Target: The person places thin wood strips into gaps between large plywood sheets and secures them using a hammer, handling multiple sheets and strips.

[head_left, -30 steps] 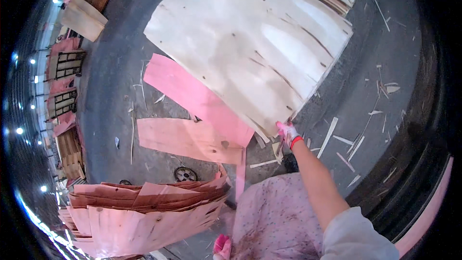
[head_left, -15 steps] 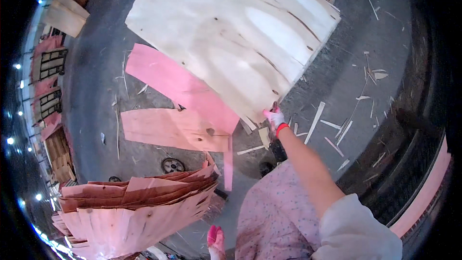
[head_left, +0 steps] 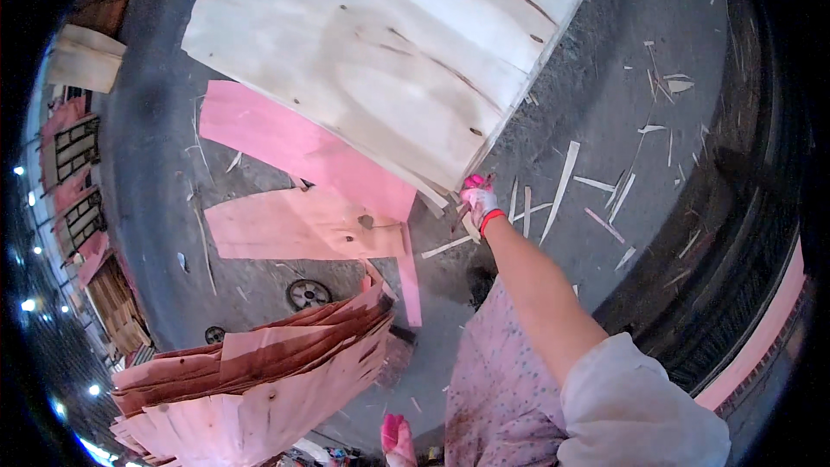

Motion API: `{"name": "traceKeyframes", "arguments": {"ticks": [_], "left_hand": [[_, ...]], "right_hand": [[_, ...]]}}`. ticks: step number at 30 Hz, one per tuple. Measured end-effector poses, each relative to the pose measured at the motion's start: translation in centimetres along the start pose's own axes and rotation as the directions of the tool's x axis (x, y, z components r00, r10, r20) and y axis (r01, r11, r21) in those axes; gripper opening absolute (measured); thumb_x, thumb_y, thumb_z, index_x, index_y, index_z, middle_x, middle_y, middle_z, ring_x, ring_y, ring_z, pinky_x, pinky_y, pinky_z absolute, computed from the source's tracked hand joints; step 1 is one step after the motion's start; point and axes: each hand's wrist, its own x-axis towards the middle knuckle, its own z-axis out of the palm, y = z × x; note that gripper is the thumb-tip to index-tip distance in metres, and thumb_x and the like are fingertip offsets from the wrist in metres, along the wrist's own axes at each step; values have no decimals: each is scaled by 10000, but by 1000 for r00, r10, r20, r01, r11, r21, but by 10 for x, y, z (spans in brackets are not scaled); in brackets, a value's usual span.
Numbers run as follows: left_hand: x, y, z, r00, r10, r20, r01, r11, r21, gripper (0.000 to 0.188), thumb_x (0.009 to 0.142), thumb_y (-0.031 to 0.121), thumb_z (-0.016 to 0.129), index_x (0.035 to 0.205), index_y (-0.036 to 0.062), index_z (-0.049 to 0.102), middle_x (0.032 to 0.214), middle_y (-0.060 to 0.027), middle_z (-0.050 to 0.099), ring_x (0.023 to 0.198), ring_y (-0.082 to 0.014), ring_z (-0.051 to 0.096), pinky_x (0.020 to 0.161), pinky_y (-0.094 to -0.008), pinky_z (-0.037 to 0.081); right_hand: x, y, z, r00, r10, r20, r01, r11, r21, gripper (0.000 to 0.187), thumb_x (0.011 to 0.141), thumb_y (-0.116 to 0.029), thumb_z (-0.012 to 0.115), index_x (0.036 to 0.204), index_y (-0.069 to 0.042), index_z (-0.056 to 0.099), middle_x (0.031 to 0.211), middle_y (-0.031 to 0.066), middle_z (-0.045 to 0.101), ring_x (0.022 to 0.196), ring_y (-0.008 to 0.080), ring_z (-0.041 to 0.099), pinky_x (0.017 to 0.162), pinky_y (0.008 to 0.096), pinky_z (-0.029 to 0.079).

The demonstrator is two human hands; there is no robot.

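Observation:
My right hand [head_left: 478, 199], in a white glove with pink-stained fingers and a red band at the wrist, is at the near corner of a stack of pale wood veneer sheets [head_left: 346, 60]. Its fingers are curled closed around something thin and dark that I cannot make out. Low in the view, my left hand [head_left: 398, 443] hangs with pink fingertips, holding nothing, fingers loosely extended. Left of the stack lie a pink veneer sheet [head_left: 277, 134] and a paler pinkish one [head_left: 277, 229], partly overlapping on the floor.
A thick pile of pink and reddish veneer sheets [head_left: 259, 406] stands at lower left, beside a wheel [head_left: 309, 295]. Wood strips [head_left: 564, 182] litter the floor to the right. A dark ribbed structure [head_left: 752, 294] runs along the right edge.
My view has shifted, so the pale stack sits further left and higher. My right hand has dropped slightly off the stack's corner and curled in. My left hand stays low.

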Motion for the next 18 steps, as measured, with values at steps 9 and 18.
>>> {"name": "traceKeyframes", "arguments": {"ticks": [9,18], "left_hand": [[9,10,18,994,-2,106,11,996,-88,423,958,81,460,1367,-7,397,1391,-146,434,1281,-267,428,1098,-364,351],[15,77,72,913,197,357,-199,979,-31,409,962,149,445,1355,39,436,1382,-158,440,1273,-267,435,1056,-383,396]], "right_hand": [[-130,-144,82,993,89,82,-77,987,-141,351,722,-306,816,917,-85,626,722,-16,606,609,119,576,557,243,442],[-157,-255,145,992,84,98,-73,992,-107,297,695,-242,826,869,-127,615,542,1,495,393,122,442,354,287,337]]}}
